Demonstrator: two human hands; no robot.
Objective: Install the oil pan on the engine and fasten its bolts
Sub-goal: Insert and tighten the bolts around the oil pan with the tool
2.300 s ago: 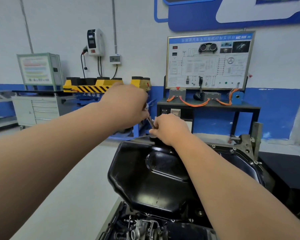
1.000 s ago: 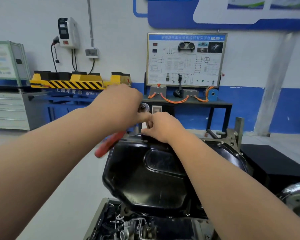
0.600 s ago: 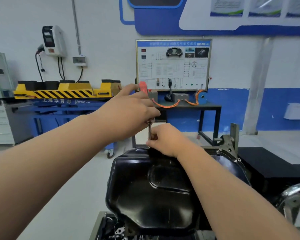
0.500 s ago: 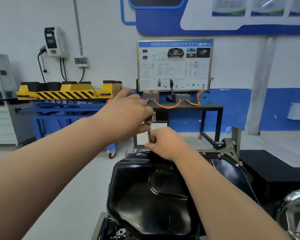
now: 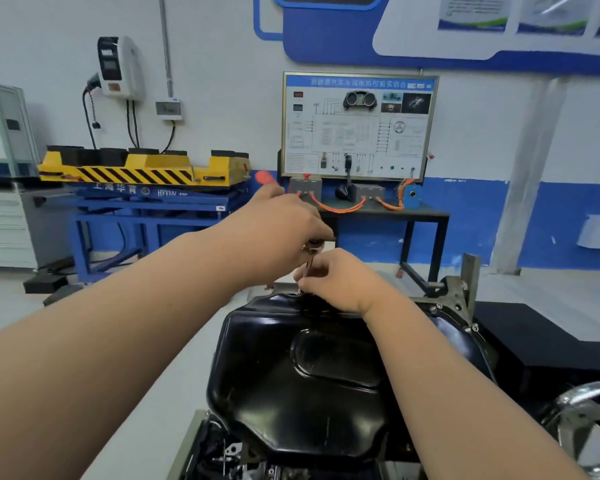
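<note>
Gripping a red-handled ratchet (image 5: 265,177) in the left hand (image 5: 278,233), a person pinches its shaft (image 5: 309,265) with the right hand (image 5: 340,282), likely steadying it on a bolt (image 5: 301,292) at the far edge of the black oil pan (image 5: 291,393) seated on the engine (image 5: 229,455).

Oil pan (image 5: 302,386): glossy black, smooth, pressed-metal look, sharp white highlights.
Ratchet (image 5: 310,252): bright bare metal at head and shaft. Handle end (image 5: 264,177): red-orange, plastic-looking.
Engine flange (image 5: 459,294): grey cast metal, dull, slightly rough.
Curved rail (image 5: 582,403), lower right: polished, mirror-bright metal.
Black bench top (image 5: 541,337): matt.
Lift table (image 5: 136,171): yellow painted metal, semi-gloss.
</note>
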